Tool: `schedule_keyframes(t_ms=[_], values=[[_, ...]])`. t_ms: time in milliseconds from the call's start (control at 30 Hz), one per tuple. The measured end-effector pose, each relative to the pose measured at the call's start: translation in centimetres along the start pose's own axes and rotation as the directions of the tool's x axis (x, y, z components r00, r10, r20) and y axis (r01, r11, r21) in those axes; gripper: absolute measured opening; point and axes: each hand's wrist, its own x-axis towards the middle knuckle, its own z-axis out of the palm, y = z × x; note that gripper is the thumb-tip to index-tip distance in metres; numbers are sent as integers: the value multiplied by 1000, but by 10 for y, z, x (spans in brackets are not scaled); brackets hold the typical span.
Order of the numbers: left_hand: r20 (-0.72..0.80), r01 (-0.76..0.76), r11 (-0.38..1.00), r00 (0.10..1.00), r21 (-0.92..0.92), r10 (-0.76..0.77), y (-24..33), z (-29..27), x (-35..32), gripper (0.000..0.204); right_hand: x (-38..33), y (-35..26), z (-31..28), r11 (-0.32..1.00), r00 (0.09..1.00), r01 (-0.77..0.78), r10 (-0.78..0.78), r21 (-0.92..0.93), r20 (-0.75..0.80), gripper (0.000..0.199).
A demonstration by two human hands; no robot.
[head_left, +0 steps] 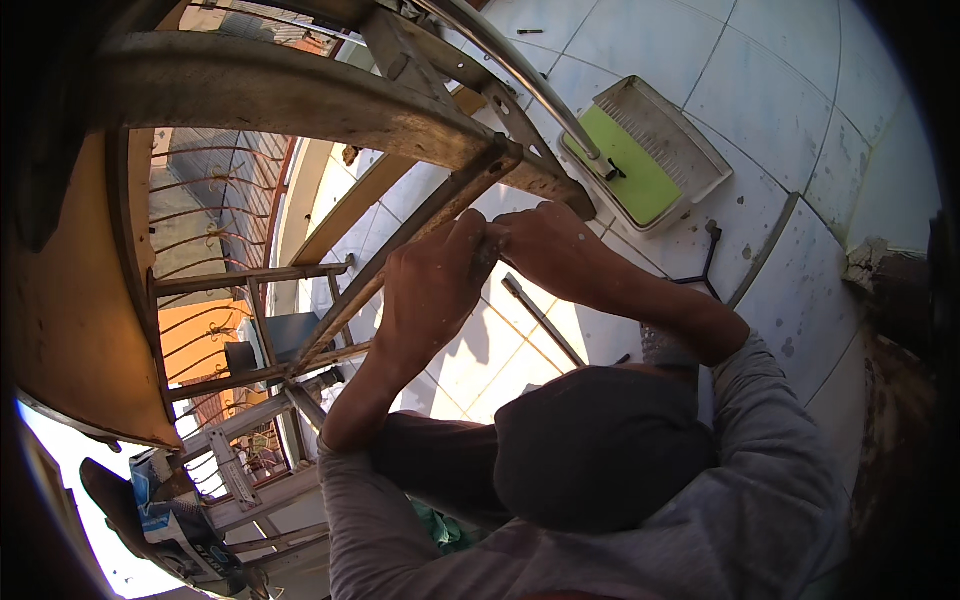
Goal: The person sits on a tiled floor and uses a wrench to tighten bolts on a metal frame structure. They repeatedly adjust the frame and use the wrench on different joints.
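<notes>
Both hands are raised in front of me and meet at the fingertips, close under the worn, scuffed frame [425,215] of a piece of furniture. My left hand [435,275] has its fingers curled, and its knuckles lie along a slanting bar of the frame. My right hand [560,245] comes in from the right with its fingers bent in toward the left. Whatever they grip between them is hidden by the fingers; I cannot make it out. On the tiles beneath my hands lies a dark metal rod-like tool [545,320].
A pale dustpan [715,165] with a green panel and long metal handle lies on the tiled floor ahead. Right of my hands is a black branched tool [705,265]. At lower left stand more frame bars and a blue-and-black box [185,535]. A curved-bar grille [215,210] rises at left.
</notes>
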Motion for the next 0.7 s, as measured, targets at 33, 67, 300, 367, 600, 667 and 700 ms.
schedule_keyframes(t_ms=[33, 67, 300, 367, 600, 667, 700], values=[[-2, 65, 997, 998, -41, -66, -8, 2, -6, 14, 0, -2, 0, 998, 997, -65, 65, -2, -44, 15], [-2, 130, 988, 991, -82, -130, -16, 6, -12, 11, -4, -1, 2, 996, 982, -68, 77, 57, -170, 16], [228, 417, 379, 862, -826, -452, -28, 87, -49, 9, -49, 5, 65, 145, 764, 25, 636, 989, -112, 33], [212, 400, 407, 876, -821, -434, -38, 126, -59, 13, -39, 1, 70, 113, 822, -259, 548, 959, 157, 31], [144, 167, 981, 978, -95, -152, -75, 69, -38, 13, -28, 69, 108, 42, 890, -128, 446, 991, 96, 43], [-49, 250, 967, 967, 37, -248, -63, 26, -31, 15, -29, 77, 118, -2, 923, -184, 343, 983, 173, 44], [-197, 181, 982, 966, 54, -168, -65, 13, -30, 11, -26, 71, 124, 57, 955, -123, 278, 991, 102, 47]])
